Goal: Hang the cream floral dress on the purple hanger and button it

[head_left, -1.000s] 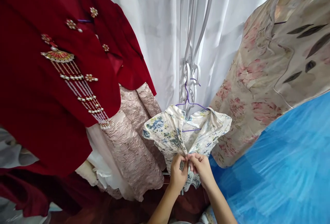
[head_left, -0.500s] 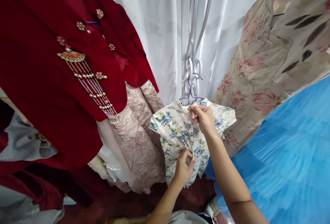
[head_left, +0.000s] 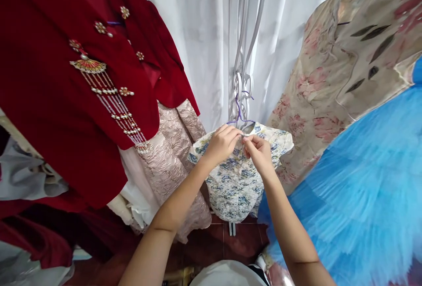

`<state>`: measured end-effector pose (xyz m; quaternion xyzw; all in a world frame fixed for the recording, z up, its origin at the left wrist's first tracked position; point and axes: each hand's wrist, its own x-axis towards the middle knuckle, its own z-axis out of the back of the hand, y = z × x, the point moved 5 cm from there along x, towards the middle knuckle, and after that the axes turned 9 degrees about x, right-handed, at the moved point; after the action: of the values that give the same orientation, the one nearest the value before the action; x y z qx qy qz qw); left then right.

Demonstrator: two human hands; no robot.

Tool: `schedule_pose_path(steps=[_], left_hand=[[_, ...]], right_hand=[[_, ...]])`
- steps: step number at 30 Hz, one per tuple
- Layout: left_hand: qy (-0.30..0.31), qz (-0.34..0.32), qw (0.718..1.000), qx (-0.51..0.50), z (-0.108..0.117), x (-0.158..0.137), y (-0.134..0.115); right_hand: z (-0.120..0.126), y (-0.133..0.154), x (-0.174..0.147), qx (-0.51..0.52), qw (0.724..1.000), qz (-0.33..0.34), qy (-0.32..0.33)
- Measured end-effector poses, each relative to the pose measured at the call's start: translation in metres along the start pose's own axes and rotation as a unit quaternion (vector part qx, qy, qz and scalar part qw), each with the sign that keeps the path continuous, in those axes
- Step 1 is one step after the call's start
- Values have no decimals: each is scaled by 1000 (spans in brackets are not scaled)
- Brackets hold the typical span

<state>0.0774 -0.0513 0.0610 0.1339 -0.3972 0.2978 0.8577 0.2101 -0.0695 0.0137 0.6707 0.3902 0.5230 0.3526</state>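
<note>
A small white dress with blue and yellow flowers point(head_left: 235, 185) hangs on a purple hanger point(head_left: 240, 112) from a white scrolled metal stand point(head_left: 242, 57). My left hand point(head_left: 221, 143) and my right hand point(head_left: 259, 152) meet at the dress's collar, both pinching the fabric just under the hanger hook. My forearms reach up from the bottom of the view and cover part of the dress front.
A dark red garment with pearl tassels point(head_left: 82, 92) hangs at the left, with a pink brocade dress point(head_left: 174, 154) beside it. A beige floral dress point(head_left: 329, 79) and blue tulle point(head_left: 362, 180) fill the right. White curtains point(head_left: 198, 35) hang behind. The floor point(head_left: 214, 246) is dark red tile.
Both hands rose from the dress's lower front to its collar: the right hand first, then the left. The dress now hangs closed and flat.
</note>
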Motion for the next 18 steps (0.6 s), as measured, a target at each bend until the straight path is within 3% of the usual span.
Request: schedule_pose_path(steps=[5,9,12,15,17,18], left_hand=[[-39,27,999,12,-6,2,3],[-124,90,988,6,16,4,21],[-197,161,967,5,50,-3,57],[-204,223,951,-66,71,-26,104],[-225,283,917,-168,70,-53,136],[-251,324,883,-231,65,-70,149]], right_hand=[[-4,-26,0,-14,998,38,-48],[-10,-52,-9,-44,999,5,-13],[-9,-76,-28,-74,996,-47,28],[-5,-93,-51,-78,993,-84,40],[-7,-98,-63,-68,991,-103,53],[-9,-100,-67,-63,990,-111,65]])
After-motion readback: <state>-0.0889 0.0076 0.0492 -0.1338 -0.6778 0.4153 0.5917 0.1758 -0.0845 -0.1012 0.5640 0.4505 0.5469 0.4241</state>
